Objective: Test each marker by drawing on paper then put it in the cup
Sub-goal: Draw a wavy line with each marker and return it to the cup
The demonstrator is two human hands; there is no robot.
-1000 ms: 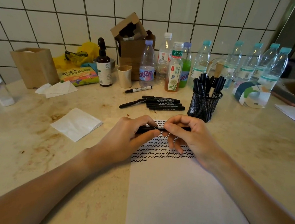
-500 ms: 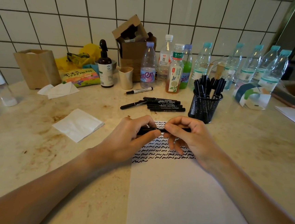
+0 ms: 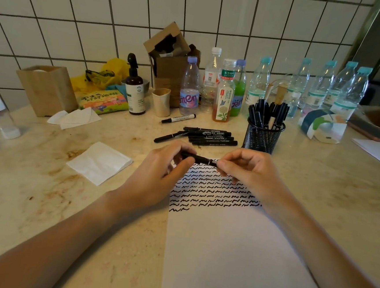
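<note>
Head view: the left hand and right hand each pinch an end of one black marker, held level above the scribbled paper, likely to pull or seat its cap. The mesh cup stands at one o'clock; loose markers lie at twelve on the counter, nothing blocking.

Dim warm light; soft shadows; wide-angle bowing at edges; corners blurred

marker: now tilted, left end higher | left hand: grip raised slightly
</note>
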